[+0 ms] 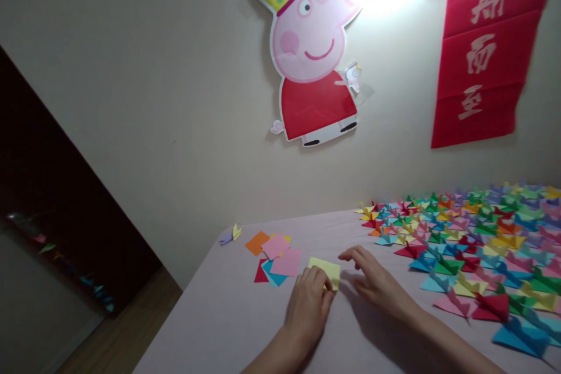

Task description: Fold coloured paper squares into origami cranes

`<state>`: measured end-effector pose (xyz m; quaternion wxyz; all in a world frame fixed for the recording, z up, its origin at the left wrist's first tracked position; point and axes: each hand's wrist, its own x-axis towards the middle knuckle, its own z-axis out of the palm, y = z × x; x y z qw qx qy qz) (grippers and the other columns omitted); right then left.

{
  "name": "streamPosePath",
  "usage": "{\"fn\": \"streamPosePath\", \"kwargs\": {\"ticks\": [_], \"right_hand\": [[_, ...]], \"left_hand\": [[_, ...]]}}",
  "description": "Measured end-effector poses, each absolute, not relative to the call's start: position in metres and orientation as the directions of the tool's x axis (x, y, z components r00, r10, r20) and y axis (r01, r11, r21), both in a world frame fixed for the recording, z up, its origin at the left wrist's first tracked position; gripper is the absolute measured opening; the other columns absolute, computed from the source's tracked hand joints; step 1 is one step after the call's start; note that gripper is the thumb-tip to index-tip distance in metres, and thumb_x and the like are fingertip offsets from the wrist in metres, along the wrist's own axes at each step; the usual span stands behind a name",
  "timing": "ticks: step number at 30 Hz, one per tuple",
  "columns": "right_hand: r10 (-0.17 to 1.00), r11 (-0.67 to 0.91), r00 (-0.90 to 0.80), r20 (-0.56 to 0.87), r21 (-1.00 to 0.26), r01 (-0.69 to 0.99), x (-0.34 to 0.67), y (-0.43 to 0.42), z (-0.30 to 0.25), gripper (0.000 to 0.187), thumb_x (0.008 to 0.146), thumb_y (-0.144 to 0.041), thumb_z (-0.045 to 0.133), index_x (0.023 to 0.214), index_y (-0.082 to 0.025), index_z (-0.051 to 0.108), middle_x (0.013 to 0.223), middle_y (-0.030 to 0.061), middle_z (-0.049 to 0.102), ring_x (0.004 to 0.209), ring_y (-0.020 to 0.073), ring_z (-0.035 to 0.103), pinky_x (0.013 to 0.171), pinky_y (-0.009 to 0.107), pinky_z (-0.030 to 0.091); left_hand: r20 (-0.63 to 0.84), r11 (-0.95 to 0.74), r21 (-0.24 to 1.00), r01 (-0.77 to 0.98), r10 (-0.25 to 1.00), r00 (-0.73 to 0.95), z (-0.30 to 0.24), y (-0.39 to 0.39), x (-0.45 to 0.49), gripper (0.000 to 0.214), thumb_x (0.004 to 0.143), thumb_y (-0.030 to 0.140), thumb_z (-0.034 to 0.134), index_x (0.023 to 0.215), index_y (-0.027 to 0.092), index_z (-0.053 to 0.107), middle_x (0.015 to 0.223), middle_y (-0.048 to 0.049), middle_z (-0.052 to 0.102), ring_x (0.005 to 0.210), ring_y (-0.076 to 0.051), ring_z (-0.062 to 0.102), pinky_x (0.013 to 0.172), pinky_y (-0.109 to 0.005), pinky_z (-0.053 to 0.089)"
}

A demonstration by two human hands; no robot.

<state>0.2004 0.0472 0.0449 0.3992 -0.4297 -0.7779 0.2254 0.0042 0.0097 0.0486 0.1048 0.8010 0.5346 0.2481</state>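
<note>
A pale yellow square of origami paper [332, 272] lies on the cloth-covered table in front of me. My left hand [310, 301] is over its near left part, fingers curled and closed on the sheet, with the thumb at the near edge. Part of the paper is hidden under those fingers. Just right of the sheet, my right hand [368, 277] hovers with its fingers apart and nothing in them. Left of the yellow sheet is a loose pile of coloured paper squares [287, 262] in pink, orange, red, blue and yellow.
Rows of folded paper cranes [482, 245] in many colours cover the table's right side. Two small folded pieces [231, 235], one yellow and one purple, sit at the far left corner. The table [210, 315] meets a wall bearing a pig cutout [313, 52] and a red banner [486, 58].
</note>
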Motion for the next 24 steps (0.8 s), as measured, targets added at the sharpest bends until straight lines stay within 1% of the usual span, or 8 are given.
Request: {"fn": "streamPosePath", "kwargs": {"ticks": [1,3,6,9,14,19,22,24], "right_hand": [[0.827,0.561,-0.373,0.420,-0.656,0.505,0.201,0.044,0.050,0.046,0.063,-0.004,0.048,0.102,-0.023,0.062,0.107,0.0060,0.065,0.103,0.0228,0.058,0.091,0.035,0.047],[0.824,0.561,-0.452,0.341,-0.604,0.566,0.203,0.040,0.059,0.039,0.067,-0.002,0.048,0.094,-0.023,0.065,0.101,0.0054,0.066,0.097,0.0230,0.058,0.087,0.035,0.047],[0.842,0.528,-0.475,0.257,-0.573,0.627,0.208,0.042,0.062,0.015,0.077,-0.011,0.054,0.078,-0.022,0.064,0.090,0.0059,0.067,0.088,0.0234,0.057,0.080,0.035,0.046],[0.823,0.557,-0.505,0.261,-0.546,0.625,0.217,0.050,0.052,0.015,0.083,-0.017,0.054,0.074,-0.022,0.064,0.083,0.0061,0.067,0.084,0.0234,0.055,0.076,0.035,0.043],[0.802,0.582,-0.540,0.254,-0.538,0.610,0.226,0.048,0.045,0.016,0.086,-0.021,0.055,0.071,-0.022,0.062,0.077,0.0060,0.066,0.080,0.0225,0.054,0.072,0.034,0.040],[0.834,0.494,-0.535,0.134,-0.611,0.618,0.222,0.036,0.052,0.023,0.092,-0.030,0.050,0.071,-0.023,0.056,0.077,0.0037,0.065,0.074,0.0202,0.056,0.072,0.033,0.041],[0.882,0.408,-0.467,0.068,-0.605,0.683,0.221,0.032,0.049,0.025,0.092,-0.033,0.048,0.071,-0.023,0.055,0.077,0.0044,0.065,0.074,0.0212,0.057,0.072,0.033,0.041],[0.906,0.353,-0.422,0.028,-0.600,0.718,0.223,0.030,0.046,0.027,0.092,-0.037,0.047,0.069,-0.023,0.054,0.074,0.0047,0.065,0.072,0.0215,0.056,0.068,0.032,0.042]], "left_hand": [[0.288,-0.409,0.454,0.791,0.908,0.304,0.048,0.011,0.011,0.019,0.085,0.003,0.056,0.089,0.022,0.055,0.096,-0.0011,0.062,0.093,-0.020,0.054,0.081,-0.029,0.040],[0.295,-0.425,0.503,0.753,0.903,0.313,0.049,0.014,0.022,0.020,0.086,0.003,0.054,0.091,0.022,0.055,0.096,-0.0003,0.061,0.093,-0.019,0.054,0.081,-0.029,0.040],[0.291,-0.436,0.557,0.707,0.899,0.326,0.051,0.017,0.034,0.021,0.085,0.003,0.053,0.091,0.023,0.054,0.097,-0.0003,0.061,0.094,-0.019,0.054,0.082,-0.030,0.042],[0.260,-0.408,0.571,0.712,0.913,0.315,0.046,0.012,0.038,0.020,0.083,0.006,0.056,0.094,0.023,0.054,0.099,-0.0025,0.062,0.096,-0.022,0.055,0.082,-0.033,0.044],[0.286,-0.469,0.420,0.777,0.881,0.377,0.029,0.001,0.026,0.039,0.078,0.017,0.067,0.115,0.021,0.053,0.116,-0.0117,0.060,0.104,-0.030,0.054,0.087,-0.043,0.047],[0.388,-0.564,0.292,0.772,0.808,0.443,-0.008,0.002,0.014,0.050,0.081,0.034,0.069,0.124,0.019,0.050,0.115,-0.0143,0.064,0.097,-0.031,0.061,0.080,-0.041,0.051],[0.543,-0.577,0.195,0.793,0.737,0.402,-0.038,0.003,0.020,0.057,0.084,0.053,0.063,0.128,0.020,0.049,0.106,-0.0140,0.068,0.090,-0.031,0.064,0.076,-0.040,0.052],[0.607,-0.566,0.128,0.814,0.694,0.387,-0.052,0.004,0.027,0.050,0.091,0.053,0.053,0.130,0.022,0.048,0.104,-0.0134,0.069,0.095,-0.032,0.064,0.076,-0.040,0.053]]}}
